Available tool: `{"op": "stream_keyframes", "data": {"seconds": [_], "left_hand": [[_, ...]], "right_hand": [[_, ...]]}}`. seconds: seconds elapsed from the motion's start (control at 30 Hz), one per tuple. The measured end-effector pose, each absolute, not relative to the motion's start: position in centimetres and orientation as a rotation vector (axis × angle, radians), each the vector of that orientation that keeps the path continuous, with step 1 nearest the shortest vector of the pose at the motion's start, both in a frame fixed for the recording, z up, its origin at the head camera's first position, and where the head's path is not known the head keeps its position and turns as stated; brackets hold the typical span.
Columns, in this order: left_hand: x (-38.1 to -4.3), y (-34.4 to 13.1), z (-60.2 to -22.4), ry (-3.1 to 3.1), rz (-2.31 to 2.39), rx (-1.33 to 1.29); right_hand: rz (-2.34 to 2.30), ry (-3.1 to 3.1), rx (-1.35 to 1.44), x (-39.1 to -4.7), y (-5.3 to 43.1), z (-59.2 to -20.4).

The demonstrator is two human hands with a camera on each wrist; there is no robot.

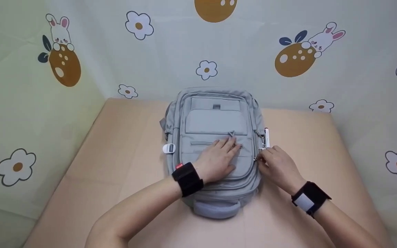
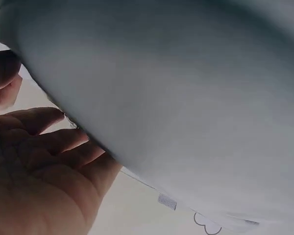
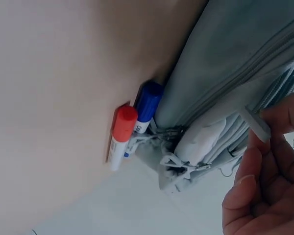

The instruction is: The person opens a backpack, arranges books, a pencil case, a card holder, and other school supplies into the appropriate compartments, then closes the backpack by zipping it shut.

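A grey backpack (image 1: pixel 215 120) lies on its back, its carry handle (image 1: pixel 217 210) toward me. Across its front panel my left hand (image 1: pixel 215 162) rests with the fingers extended; the left wrist view has these fingers (image 2: pixel 63 142) against the grey fabric. At the bag's right side my right hand (image 1: pixel 279 168) pinches a grey zipper pull (image 3: pixel 256 125) between thumb and finger. Beside that side, in the right wrist view, a red-capped marker (image 3: pixel 120 137) and a blue-capped marker (image 3: pixel 148 105) lie together close to the bag.
The backpack stands on a beige-covered table (image 1: pixel 126 165). Against its left side is a small white round-ended item (image 1: pixel 169 148) with a dark window. Pale cloth walls (image 1: pixel 171 51) printed with flowers and rabbits enclose the table at the back and sides.
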State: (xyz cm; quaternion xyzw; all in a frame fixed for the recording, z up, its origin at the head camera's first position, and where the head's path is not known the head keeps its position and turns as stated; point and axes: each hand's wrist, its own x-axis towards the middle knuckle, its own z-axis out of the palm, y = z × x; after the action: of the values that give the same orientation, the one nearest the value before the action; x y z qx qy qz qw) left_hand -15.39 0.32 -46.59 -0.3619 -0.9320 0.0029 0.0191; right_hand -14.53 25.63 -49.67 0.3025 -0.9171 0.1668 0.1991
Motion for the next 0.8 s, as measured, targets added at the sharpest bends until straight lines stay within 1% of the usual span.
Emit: {"op": "stream_keyframes", "data": {"seconds": [0.17, 0.4, 0.53, 0.8], "left_hand": [[-14.3, -1.1, -47.1, -2.884, -0.015, -1.167], [-13.0, -4.3, -47.3, -2.798, 0.007, -1.292], [-12.5, -6.0, -47.3, -2.714, -0.021, -1.303], [-12.6, -6.8, -47.8, -2.626, -0.039, -1.294]], "right_hand": [[0.507, -2.556, 0.814, -14.4, 25.6, -50.0], [0.534, -2.544, 0.804, -14.1, 25.8, -49.9], [0.529, -2.539, 0.786, -13.9, 26.0, -49.9], [0.503, -2.511, 0.786, -13.5, 26.0, -49.8]]}}
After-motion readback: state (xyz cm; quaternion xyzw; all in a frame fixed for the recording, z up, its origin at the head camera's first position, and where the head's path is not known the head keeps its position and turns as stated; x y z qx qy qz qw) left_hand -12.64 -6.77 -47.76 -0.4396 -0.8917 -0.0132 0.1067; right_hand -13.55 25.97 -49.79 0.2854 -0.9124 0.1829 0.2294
